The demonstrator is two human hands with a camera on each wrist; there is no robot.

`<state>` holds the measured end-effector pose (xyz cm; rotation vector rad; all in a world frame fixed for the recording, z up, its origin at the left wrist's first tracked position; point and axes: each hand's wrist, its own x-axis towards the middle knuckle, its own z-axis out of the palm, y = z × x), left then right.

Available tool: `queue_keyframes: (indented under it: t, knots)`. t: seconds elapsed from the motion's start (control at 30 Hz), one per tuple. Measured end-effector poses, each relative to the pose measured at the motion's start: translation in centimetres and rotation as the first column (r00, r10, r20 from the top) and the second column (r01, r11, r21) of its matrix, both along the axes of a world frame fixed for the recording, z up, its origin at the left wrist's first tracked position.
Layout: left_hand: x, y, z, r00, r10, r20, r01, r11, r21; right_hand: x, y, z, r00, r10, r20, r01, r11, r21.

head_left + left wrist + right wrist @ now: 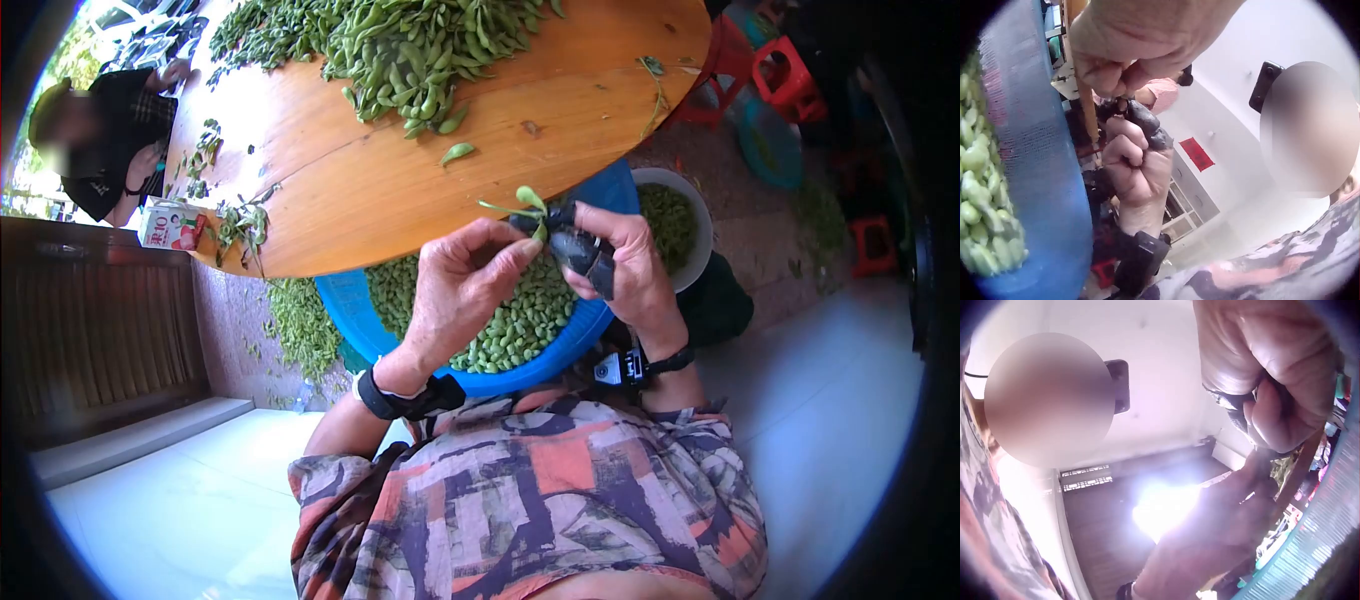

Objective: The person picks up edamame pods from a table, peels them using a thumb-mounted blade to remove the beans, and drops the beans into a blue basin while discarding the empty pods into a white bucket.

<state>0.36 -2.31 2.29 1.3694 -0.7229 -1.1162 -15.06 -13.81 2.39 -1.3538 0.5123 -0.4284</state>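
My left hand (460,285) and right hand (630,265) meet above a blue basket (345,310) holding shelled green soybeans (515,325). Between thumb and forefinger, the left hand pinches a green soybean pod (530,197) that sticks up from the fingertips. Black coverings (578,250) wrap the right thumb and a finger, which grip the same pod from the other side. In the left wrist view, the remaining right fingers (1125,147) are curled toward the palm. The right wrist view has the knuckles hiding the pod.
A wooden table (340,190) ahead bears a heap of pods (420,60), stripped leaves and a drink carton (172,226). At the left sits another person (120,140). A pale basin (700,215) stands right of the basket, with red stools (790,80) beyond. Pod husks (305,325) litter the floor.
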Motion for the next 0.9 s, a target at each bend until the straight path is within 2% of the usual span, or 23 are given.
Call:
queue_keyframes:
  t: [0.07, 0.13, 0.17, 0.23, 0.27, 0.3, 0.33, 0.37, 0.43, 0.47, 0.6, 0.67, 0.7, 0.77, 0.8, 0.87, 0.9]
  knots:
    - [0.7, -1.3, 1.2, 0.999, -0.017, -0.037, 0.016, 1.000, -0.021, 0.7, -0.9, 0.8, 0.997, -0.070, 0.043, 0.076, 0.982, -0.175]
    - [1.6, -2.9, 2.9, 0.998, -0.031, -0.052, 0.029, 0.999, -0.044, 1.0, -2.1, 2.5, 0.995, -0.060, 0.082, 0.073, 0.983, -0.167]
    - [1.9, -3.8, 3.6, 1.000, -0.015, 0.005, 0.015, 0.999, -0.051, 1.1, -2.8, 3.4, 0.992, -0.046, 0.118, 0.064, 0.986, -0.157]
    - [2.5, -5.4, 4.6, 0.978, -0.015, 0.210, 0.021, 0.999, -0.027, 1.3, -4.5, 4.3, 0.996, -0.035, 0.082, 0.045, 0.991, -0.123]
    - [2.8, -6.2, 4.8, 0.977, -0.019, 0.212, 0.026, 0.999, -0.033, 1.3, -5.3, 4.0, 0.987, -0.002, 0.160, 0.022, 0.992, -0.124]
    - [3.0, -7.1, 4.9, 0.955, -0.008, 0.298, 0.020, 0.999, -0.036, 1.3, -6.2, 3.7, 0.971, 0.030, 0.237, 0.000, 0.992, -0.126]
    - [3.2, -7.9, 5.1, 0.924, 0.002, 0.382, 0.015, 0.999, -0.041, 1.5, -7.0, 3.6, 0.970, 0.053, 0.237, -0.017, 0.988, -0.152]
    - [3.5, -8.6, 5.1, 0.923, -0.003, 0.386, 0.022, 0.999, -0.045, 1.7, -7.6, 3.5, 0.969, 0.047, 0.241, -0.009, 0.988, -0.157]
    - [4.1, -10.1, 4.1, 0.924, -0.024, 0.381, 0.037, 0.999, -0.025, 2.2, -8.7, 3.0, 0.997, -0.018, 0.081, 0.041, 0.956, -0.290]
    - [4.4, -10.7, 3.4, 0.931, -0.066, 0.360, 0.087, 0.995, -0.043, 2.5, -9.2, 2.6, 0.996, -0.028, 0.080, 0.054, 0.937, -0.345]
    - [4.7, -12.1, 2.6, 0.932, -0.120, 0.341, 0.122, 0.992, 0.014, 2.9, -10.7, 0.4, 0.983, -0.015, 0.181, 0.074, 0.943, -0.325]
    - [4.8, -12.5, 2.0, 0.854, -0.123, 0.505, 0.091, 0.992, 0.087, 2.8, -11.2, -0.8, 0.935, -0.037, 0.351, 0.135, 0.956, -0.259]
    - [4.5, -12.6, 2.4, 0.854, -0.125, 0.505, 0.093, 0.992, 0.088, 2.7, -11.3, -0.6, 0.935, -0.039, 0.352, 0.137, 0.956, -0.258]
    - [3.9, -12.8, 3.3, 0.713, -0.117, 0.691, -0.080, 0.966, 0.246, 2.2, -11.5, 0.4, 0.951, -0.157, 0.265, 0.202, 0.968, -0.150]
    - [4.0, -13.0, 3.0, 0.712, -0.121, 0.691, -0.074, 0.966, 0.246, 2.0, -11.6, 0.5, 0.950, -0.163, 0.265, 0.208, 0.967, -0.149]
    - [4.6, -13.1, 2.0, 0.734, 0.068, 0.676, -0.043, 0.998, -0.053, 1.7, -11.8, 0.7, 0.960, -0.186, 0.209, 0.236, 0.940, -0.245]
    - [4.4, -13.1, 2.0, 0.735, 0.066, 0.674, -0.042, 0.998, -0.053, 1.7, -11.8, 0.8, 0.964, -0.196, 0.180, 0.243, 0.925, -0.293]
